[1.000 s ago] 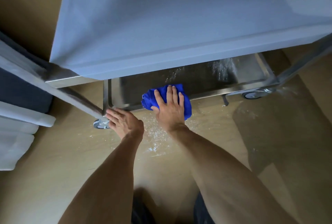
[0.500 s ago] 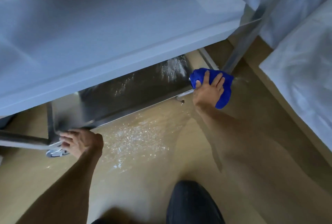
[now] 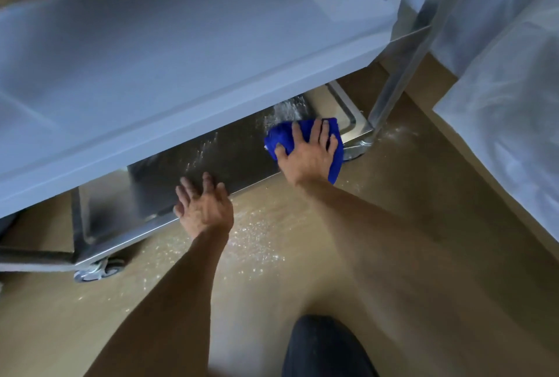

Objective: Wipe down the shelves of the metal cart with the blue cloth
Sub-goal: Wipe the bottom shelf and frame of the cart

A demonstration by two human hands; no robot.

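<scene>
The metal cart fills the upper part of the view. Its upper shelf (image 3: 187, 52) hides most of the bottom shelf (image 3: 239, 158), which carries white specks. My right hand (image 3: 308, 155) presses the blue cloth (image 3: 281, 137) flat on the right end of the bottom shelf, fingers spread. My left hand (image 3: 204, 208) rests with straight fingers on the bottom shelf's front rim, left of the cloth, and holds nothing.
White specks lie scattered on the tan floor (image 3: 260, 243) in front of the cart. A caster (image 3: 96, 270) shows at the cart's lower left and an upright post (image 3: 402, 74) at the right. White plastic-covered surfaces (image 3: 508, 110) stand close on the right. My knee (image 3: 323, 349) is at the bottom.
My left hand has moved right along the front rim, from the left corner toward the middle. My right hand with the cloth has come back from the right edge onto the shelf.
</scene>
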